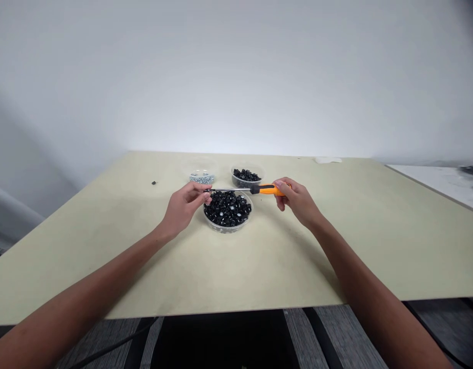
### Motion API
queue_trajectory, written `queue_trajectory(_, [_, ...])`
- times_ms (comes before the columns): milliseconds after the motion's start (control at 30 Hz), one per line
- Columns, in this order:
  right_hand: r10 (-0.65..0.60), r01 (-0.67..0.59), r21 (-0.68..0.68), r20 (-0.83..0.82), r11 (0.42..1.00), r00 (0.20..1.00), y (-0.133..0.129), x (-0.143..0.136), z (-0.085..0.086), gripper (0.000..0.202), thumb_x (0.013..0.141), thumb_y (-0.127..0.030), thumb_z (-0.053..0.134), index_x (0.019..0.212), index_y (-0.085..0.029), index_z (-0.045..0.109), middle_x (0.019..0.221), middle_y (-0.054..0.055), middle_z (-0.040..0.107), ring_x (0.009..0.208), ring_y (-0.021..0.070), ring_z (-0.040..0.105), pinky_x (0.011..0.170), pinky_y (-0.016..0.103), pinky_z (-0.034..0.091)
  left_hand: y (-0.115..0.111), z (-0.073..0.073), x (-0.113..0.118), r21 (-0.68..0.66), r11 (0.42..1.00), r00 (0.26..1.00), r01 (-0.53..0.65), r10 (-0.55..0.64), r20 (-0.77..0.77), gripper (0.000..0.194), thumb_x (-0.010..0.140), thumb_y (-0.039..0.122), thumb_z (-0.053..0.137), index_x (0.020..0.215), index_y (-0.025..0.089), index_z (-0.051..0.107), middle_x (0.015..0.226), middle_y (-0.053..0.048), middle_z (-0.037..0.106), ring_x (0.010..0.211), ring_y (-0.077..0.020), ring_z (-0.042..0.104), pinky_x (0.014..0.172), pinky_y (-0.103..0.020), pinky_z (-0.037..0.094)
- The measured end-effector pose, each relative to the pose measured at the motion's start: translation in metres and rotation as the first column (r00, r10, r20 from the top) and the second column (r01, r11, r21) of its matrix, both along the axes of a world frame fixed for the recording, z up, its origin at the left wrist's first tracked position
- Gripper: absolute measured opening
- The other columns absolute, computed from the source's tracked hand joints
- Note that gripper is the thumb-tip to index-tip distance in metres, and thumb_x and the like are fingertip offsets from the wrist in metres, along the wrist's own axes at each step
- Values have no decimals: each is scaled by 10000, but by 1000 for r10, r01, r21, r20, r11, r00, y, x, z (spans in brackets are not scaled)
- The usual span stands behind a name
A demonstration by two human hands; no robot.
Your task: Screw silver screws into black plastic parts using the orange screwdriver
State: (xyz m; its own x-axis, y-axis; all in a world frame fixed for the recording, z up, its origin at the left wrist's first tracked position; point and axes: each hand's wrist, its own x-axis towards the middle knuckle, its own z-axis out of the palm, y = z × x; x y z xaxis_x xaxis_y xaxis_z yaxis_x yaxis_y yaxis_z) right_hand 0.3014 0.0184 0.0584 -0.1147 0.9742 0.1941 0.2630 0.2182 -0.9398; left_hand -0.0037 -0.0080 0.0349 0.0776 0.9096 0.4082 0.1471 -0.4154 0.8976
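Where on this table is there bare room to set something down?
Bare table lies between the near bowl of black parts and the front edge, and along both sides. It is crowded at the three bowls, under the screwdriver.

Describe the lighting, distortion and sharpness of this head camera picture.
Head view: soft, even light, brightest on the wall behind the table, with only faint shadows under the left hand and right hand; wide-angle stretch bends the forearms and table edges; the corners darken and blur; the screwdriver and the bowl of black parts are fairly sharp, though individual parts are too small to resolve.
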Motion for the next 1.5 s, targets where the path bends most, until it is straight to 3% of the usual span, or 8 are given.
queue_trajectory(233, [-43,34,-149,-53,988,998,-1,1,2,504,886,-569,555,663,-158,369,540,-22,346,431,42,301,417,201,274,-1,-3,3,143,990,996,-12,25,-87,189,890,336,661,997,180,670,943,-58,693,860,-175,676,809,-327,554])
queue_trajectory(367, [-40,9,-303,-98,953,994,-2,0,3,469,867,-568,570,695,-150,449,530,-50,248,419,26,197,384,192,166,0,-5,1,466,884,948,-41,182,-261,104,917,244,614,990,200,674,966,-52,694,913,-175,653,822,-324,534])
queue_trajectory(500, [15,-29,-394,-37,919,999,-1,3,1,537,866,-642,530,712,-128,529,512,-64,185,407,18,141,372,191,124,-1,-3,-2,555,832,901,-14,250,-353,136,923,216,592,1027,225,681,1001,-51,719,972,-193,652,858,-340,515])
queue_trajectory(600, [39,-62,-360,-72,931,997,0,3,0,539,852,-661,550,709,-143,494,512,-41,270,411,29,212,370,195,188,-1,-2,-3,522,853,915,-25,230,-331,126,914,231,611,1010,232,693,1020,-54,718,998,-204,648,893,-355,508])
queue_trajectory(767, [9,-25,-91,-177,996,984,0,-2,0,468,851,-608,606,809,-152,507,642,19,485,517,86,478,488,224,416,-1,4,1,327,941,969,-92,160,-188,135,922,308,616,986,217,692,997,-55,680,937,-185,660,842,-316,535])
queue_trajectory(1033, [-129,119,-64,-188,991,974,-2,-1,5,428,878,-546,592,772,-137,527,576,11,460,453,80,439,426,216,348,-1,8,0,232,963,981,-134,162,-104,178,897,325,652,1018,209,709,997,-57,696,925,-186,666,883,-335,524])
queue_trajectory(1233, [79,-73,37,-233,997,969,-4,-1,6,440,863,-518,644,1071,-130,628,877,76,638,726,140,647,744,315,577,3,12,0,-135,984,943,115,-65,328,272,812,321,753,1016,142,731,957,-76,697,776,-146,644,834,-348,539])
queue_trajectory(1500, [113,-97,76,-253,992,961,-4,-3,2,465,818,-456,716,1173,-169,624,999,69,646,785,144,676,834,368,602,4,14,-2,-190,955,889,229,-125,440,247,805,283,760,1006,141,754,963,-82,687,787,-131,635,821,-303,535])
